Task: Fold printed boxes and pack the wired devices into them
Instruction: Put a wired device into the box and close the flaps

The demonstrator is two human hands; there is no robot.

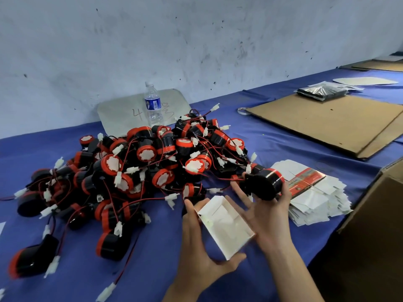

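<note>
The surface, covered in blue cloth, runs from near left to far right against a marked pale wall. A large pile of wired devices, black bodies with red rims, white plugs and red-black leads, occupies its left and centre. A flat cardboard sheet lies at far right, with a brown carton at the near right edge. A stack of flat printed boxes sits between pile and carton.

The left hand holds a folded white box above the near surface, open side up. The thumb is at the box's near corner and the fingers are along its left wall. The right hand grips one black device between thumb and spread fingers, just beyond the box's far right corner. A water bottle stands upright behind the pile.
</note>
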